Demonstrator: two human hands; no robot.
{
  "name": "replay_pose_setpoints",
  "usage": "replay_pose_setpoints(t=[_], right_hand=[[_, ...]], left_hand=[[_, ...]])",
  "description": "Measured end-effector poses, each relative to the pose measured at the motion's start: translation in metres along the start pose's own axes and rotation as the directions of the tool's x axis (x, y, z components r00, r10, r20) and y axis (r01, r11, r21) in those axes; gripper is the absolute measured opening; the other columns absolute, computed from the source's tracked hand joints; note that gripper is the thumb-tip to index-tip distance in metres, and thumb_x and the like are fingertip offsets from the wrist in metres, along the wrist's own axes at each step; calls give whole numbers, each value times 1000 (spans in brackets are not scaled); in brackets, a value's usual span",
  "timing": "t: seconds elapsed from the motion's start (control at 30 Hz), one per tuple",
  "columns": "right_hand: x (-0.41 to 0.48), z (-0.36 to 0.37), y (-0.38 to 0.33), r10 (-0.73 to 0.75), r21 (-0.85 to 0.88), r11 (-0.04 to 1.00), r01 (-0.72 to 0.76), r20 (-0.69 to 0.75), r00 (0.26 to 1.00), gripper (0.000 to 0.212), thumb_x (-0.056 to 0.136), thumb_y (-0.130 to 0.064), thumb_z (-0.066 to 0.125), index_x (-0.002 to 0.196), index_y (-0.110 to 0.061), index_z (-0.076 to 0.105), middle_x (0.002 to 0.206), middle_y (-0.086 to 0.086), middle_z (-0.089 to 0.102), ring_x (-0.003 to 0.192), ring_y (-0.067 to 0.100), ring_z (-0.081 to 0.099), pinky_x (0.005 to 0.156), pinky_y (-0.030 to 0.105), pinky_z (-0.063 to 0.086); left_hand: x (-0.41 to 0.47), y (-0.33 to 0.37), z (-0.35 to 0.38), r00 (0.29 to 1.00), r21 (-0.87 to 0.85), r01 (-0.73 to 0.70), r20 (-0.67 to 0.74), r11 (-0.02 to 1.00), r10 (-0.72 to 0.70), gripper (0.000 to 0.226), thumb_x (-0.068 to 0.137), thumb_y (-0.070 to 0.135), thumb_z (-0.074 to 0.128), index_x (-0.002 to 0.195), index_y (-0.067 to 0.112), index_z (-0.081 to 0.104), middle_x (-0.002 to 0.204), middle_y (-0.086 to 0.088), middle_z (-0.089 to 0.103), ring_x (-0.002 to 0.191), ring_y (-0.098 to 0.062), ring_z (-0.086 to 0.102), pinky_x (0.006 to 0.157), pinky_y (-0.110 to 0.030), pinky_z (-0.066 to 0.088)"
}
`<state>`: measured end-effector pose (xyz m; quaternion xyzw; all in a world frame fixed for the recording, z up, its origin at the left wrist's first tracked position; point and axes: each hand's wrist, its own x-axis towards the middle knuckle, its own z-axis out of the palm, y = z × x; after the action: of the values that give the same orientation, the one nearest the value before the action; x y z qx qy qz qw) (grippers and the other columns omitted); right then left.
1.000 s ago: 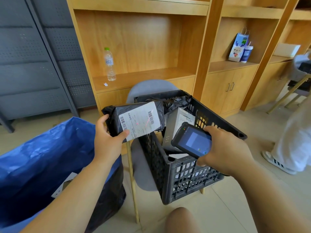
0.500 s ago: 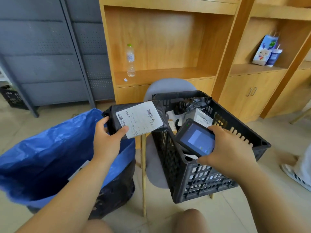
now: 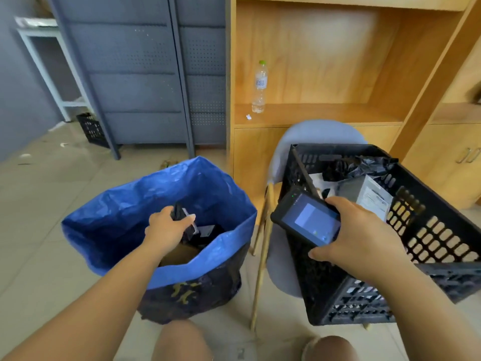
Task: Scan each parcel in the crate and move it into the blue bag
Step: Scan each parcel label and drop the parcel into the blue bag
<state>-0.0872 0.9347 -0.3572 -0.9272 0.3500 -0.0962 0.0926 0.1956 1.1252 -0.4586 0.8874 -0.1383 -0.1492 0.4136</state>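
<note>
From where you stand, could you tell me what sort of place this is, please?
Probably a small parcel-handling room: a black crate of labelled parcels, a handheld scanner, a blue bag and grey metal racks.

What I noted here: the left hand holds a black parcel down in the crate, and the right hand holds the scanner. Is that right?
Not quite. The head view shows the left hand holding the black parcel down in the blue bag, not in the crate. The right hand does hold the scanner.
</note>
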Motion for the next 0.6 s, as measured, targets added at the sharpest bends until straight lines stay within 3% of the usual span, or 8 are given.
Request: replay_pose_setpoints(t=[0.1,0.17,0.27,0.37,0.47,0.6], right_hand=[[-1,-3,12,30,-17,999,-30,-17,999,91,50,-54,80,126,-29,37,96,-9,49,80,16,49,65,32,47],[-3,-7,23,65,-13,998,-65,-23,998,90,48,-55,80,123,-30,38,93,-11,45,80,16,50,66,34,49],[-9,-13,45,132,1,991,-132,-47,990,86,48,-55,80,120,-32,39,92,-11,47,79,16,51,60,31,46],[-14,-22,72,205,10,979,-205,-72,976,87,48,-55,80,121,-30,40,91,-9,47,77,17,51,58,30,44],[-19,-32,102,292,-10,956,-294,-89,952,93,47,-57,80,126,-30,39,93,-8,50,79,18,52,59,30,44],[-22,-45,142,397,-4,916,-400,-112,911,96,47,-56,81,129,-30,37,92,-8,48,77,19,53,60,32,48]], left_hand=[[-8,4,15,991,14,-32,132,999,30,42,87,41,66,120,15,59,123,-5,59,108,-24,56,85,-33,43],[-14,16,28,977,39,-86,197,995,77,26,87,40,64,97,16,63,101,-2,63,88,-20,57,76,-31,42],[-25,44,50,941,56,-156,312,986,131,29,87,40,62,77,14,53,82,0,60,70,-21,53,69,-31,42],[-33,75,73,888,61,-282,394,957,237,25,85,44,65,81,19,65,89,9,68,80,-13,63,74,-33,50],[-39,114,97,818,42,-416,453,909,354,17,84,46,66,83,29,67,89,13,66,82,0,58,66,-21,41],[-39,170,139,727,62,-554,522,830,446,18,85,49,63,83,32,65,87,14,66,84,2,58,66,-20,41]])
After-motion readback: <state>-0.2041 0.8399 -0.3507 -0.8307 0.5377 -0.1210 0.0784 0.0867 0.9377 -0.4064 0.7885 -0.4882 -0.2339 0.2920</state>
